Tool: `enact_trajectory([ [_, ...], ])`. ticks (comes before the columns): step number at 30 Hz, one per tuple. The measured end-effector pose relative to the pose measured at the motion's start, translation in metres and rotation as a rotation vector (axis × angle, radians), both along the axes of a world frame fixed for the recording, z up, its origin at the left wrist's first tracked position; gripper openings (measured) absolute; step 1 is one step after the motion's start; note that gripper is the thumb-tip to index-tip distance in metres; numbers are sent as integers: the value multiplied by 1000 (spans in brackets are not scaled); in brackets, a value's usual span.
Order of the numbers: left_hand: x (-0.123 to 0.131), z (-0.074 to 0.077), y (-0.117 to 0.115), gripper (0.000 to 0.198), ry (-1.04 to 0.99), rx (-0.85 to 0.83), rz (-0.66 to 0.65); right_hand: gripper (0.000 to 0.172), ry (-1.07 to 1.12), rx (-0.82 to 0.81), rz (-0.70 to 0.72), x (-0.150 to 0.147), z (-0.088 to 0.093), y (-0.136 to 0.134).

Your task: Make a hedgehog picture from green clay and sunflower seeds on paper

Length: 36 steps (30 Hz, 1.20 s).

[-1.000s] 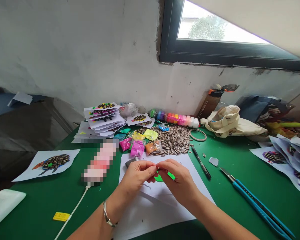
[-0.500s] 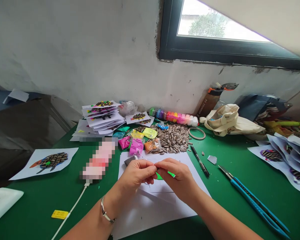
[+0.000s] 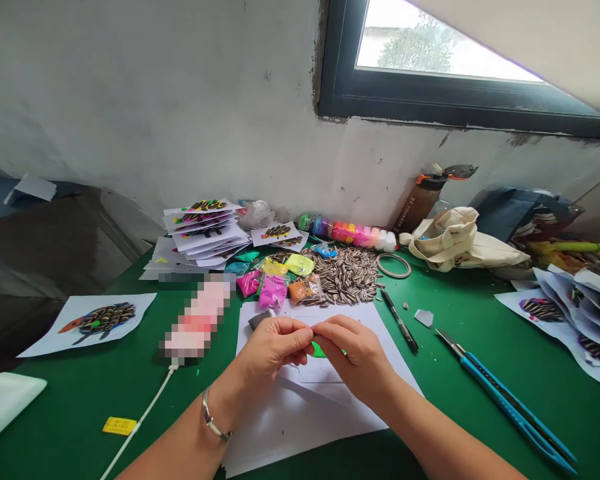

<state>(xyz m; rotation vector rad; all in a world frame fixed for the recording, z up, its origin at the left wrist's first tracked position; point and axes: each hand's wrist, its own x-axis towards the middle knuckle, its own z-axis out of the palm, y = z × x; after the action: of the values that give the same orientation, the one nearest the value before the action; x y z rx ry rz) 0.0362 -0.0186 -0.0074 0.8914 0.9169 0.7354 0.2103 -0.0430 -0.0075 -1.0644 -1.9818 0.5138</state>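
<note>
Since the earlier frame: right hand shifted slightly, hiding more of the green patch. Left hand meets it, fingers of both pinched closed; cannot tell what, if anything, is between. Patch lies on paper, seen between the hands. Risks: low knuckles might smear it; a dragging wrist might skew the sheet.

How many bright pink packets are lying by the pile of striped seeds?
2: one bright pink packet just left of the orange packet, and a second pink packet farther left. Others may be hidden.
</note>
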Motion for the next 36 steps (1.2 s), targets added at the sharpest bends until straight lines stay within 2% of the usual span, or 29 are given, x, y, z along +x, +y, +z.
enact_trajectory([
  [12,-3,-4,0,28,2,-3,-62,21,-53,18,-32,0,-2,-2],
  [20,-4,2,-2,29,50,-38,-77,15,13,-5,-47,-2,-5,-2],
  [36,-5,6,-2,26,49,-67,-87,16,16,-25,-33,-2,-2,-3],
])
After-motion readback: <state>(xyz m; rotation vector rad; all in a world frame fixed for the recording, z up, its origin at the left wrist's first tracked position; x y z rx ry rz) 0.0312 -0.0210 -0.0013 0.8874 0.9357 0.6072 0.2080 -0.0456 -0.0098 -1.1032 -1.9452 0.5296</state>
